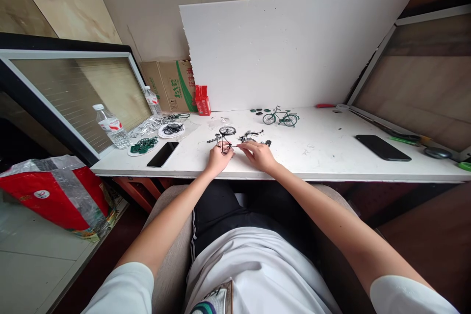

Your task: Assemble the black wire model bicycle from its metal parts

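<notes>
Near the table's front edge, my left hand (219,158) is closed around a small black model bicycle frame (222,141) with a spoked wheel (227,130) at its far end. My right hand (260,155) is pinched close to the frame's right side. A thin, small piece seems to lie between its fingertips, too fine to name. Just beyond the right hand, loose black bicycle parts (251,135) lie on the table, partly hidden by its fingers. A finished-looking green model bicycle (281,117) stands farther back to the right.
Plates with green parts (143,145) and black parts (172,129) sit left, beside water bottles (112,126) and a phone (162,154). A red box (202,101) and a carton (171,86) stand behind. Another phone (382,147) lies right. A white board (294,49) leans at the back.
</notes>
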`<move>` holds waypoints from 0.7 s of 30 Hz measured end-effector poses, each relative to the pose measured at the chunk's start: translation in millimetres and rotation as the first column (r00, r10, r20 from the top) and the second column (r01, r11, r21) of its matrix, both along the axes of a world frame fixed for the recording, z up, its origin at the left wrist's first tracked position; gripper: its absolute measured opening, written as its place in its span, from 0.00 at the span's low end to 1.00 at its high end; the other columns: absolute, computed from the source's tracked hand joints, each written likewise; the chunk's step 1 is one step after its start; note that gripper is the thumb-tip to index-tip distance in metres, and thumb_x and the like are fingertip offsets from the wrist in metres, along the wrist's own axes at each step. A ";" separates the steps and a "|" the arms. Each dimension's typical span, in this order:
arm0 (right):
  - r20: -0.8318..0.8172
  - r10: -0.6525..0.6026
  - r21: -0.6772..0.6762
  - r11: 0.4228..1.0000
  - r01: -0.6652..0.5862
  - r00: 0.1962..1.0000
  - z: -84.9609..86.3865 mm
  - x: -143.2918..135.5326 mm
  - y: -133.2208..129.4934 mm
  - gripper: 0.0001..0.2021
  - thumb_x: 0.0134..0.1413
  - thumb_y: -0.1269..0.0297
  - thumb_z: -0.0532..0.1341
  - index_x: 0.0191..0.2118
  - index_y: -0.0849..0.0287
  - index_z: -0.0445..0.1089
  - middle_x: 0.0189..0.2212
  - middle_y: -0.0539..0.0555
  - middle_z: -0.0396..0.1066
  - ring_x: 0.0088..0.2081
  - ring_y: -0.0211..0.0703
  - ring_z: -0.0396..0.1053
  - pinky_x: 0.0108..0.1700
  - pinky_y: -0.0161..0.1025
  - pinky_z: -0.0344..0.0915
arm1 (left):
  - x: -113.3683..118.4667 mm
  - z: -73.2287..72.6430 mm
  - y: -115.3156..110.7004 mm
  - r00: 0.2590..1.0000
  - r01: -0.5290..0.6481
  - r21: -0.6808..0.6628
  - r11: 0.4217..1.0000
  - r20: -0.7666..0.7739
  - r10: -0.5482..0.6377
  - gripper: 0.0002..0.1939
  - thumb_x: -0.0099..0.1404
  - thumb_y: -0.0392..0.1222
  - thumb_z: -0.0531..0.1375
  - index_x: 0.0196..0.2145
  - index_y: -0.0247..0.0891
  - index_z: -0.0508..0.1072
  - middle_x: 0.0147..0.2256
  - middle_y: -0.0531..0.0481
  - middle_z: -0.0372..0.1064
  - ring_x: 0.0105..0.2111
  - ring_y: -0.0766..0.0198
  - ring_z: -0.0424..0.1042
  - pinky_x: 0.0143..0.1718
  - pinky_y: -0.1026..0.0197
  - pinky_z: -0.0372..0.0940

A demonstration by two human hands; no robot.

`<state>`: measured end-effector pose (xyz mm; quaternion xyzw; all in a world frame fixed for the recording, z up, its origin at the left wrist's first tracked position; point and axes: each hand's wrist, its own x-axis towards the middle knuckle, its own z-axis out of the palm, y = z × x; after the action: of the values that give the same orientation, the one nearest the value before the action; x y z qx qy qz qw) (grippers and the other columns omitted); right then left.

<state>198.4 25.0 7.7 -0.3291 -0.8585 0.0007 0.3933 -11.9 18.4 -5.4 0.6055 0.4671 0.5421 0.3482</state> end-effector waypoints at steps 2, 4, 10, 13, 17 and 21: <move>0.004 0.014 0.008 1.000 -0.014 1.000 -1.7 0.9 2.1 0.19 0.70 0.72 0.51 0.54 0.54 0.77 0.48 0.57 0.80 0.48 0.46 0.78 0.46 0.40 0.71 | -0.1 -0.1 1.3 1.000 0.003 -0.010 1.000 0.026 -0.003 0.14 0.66 0.40 0.65 0.48 0.35 0.72 0.38 0.42 0.81 0.37 0.55 0.83 0.38 0.57 0.76; -0.016 0.005 0.012 1.000 -0.005 1.000 -2.6 1.6 3.8 0.21 0.68 0.75 0.51 0.54 0.54 0.78 0.49 0.57 0.81 0.49 0.47 0.78 0.48 0.40 0.72 | -0.3 -0.2 2.3 1.000 -0.001 -0.010 1.000 0.027 0.001 0.15 0.66 0.40 0.66 0.49 0.35 0.73 0.39 0.41 0.81 0.37 0.55 0.83 0.38 0.58 0.77; -0.061 0.021 0.020 1.000 -0.020 0.998 -3.1 1.6 5.1 0.21 0.67 0.75 0.51 0.53 0.55 0.78 0.49 0.57 0.81 0.49 0.47 0.79 0.50 0.42 0.73 | -2.2 -3.7 4.6 1.000 -0.007 0.000 1.000 -0.026 0.007 0.16 0.66 0.40 0.66 0.50 0.35 0.75 0.38 0.42 0.81 0.37 0.55 0.83 0.41 0.56 0.77; -0.046 0.014 0.014 1.000 -0.014 0.999 -3.8 1.5 5.5 0.21 0.67 0.75 0.52 0.53 0.54 0.78 0.50 0.57 0.81 0.50 0.47 0.78 0.50 0.41 0.73 | -3.1 -5.3 5.4 0.998 -0.004 0.010 1.000 -0.057 0.005 0.18 0.66 0.42 0.67 0.52 0.35 0.76 0.38 0.43 0.81 0.38 0.55 0.83 0.42 0.55 0.77; -0.058 -0.014 0.017 1.000 0.015 0.998 -4.4 1.7 5.9 0.22 0.66 0.77 0.51 0.54 0.54 0.77 0.49 0.57 0.81 0.48 0.46 0.78 0.48 0.40 0.72 | -2.5 -3.1 4.6 0.999 -0.004 -0.005 1.000 -0.043 0.003 0.18 0.65 0.42 0.67 0.52 0.34 0.76 0.37 0.43 0.81 0.37 0.55 0.83 0.40 0.56 0.77; -0.042 -0.018 0.010 1.000 0.018 0.999 -3.5 1.5 5.1 0.22 0.65 0.78 0.52 0.54 0.55 0.77 0.48 0.57 0.81 0.47 0.45 0.78 0.47 0.39 0.71 | -1.1 1.4 1.9 0.999 0.006 -0.040 0.999 -0.031 -0.007 0.17 0.65 0.40 0.66 0.50 0.34 0.76 0.36 0.43 0.81 0.36 0.55 0.82 0.38 0.56 0.77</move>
<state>199.9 30.1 4.2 -0.3346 -0.8472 -0.0002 0.4127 -13.0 20.2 -4.0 0.6082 0.4813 0.5222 0.3546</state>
